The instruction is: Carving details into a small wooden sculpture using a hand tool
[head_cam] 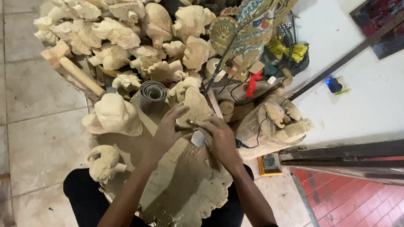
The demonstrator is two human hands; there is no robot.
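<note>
Left hand [168, 126]: clamped on pale wood carving [194, 107], steadying.
Right hand [221, 136]: gripping small tool [198, 138] at carving's base.
Progress: carving rough, unfinished; finished figures [126, 33] heaped behind carving.

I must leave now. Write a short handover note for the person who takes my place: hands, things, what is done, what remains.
Left hand: steadies the pale wooden carving from its left side.
Right hand: closed on a small tool, its tip at the carving's lower edge.
The carving rests over the lap on a dusty cloth. A sandpaper roll stands just behind.
Done: shape is roughly cut.
Left: cannot tell how much surface remains; many similar carvings are piled behind.
</note>
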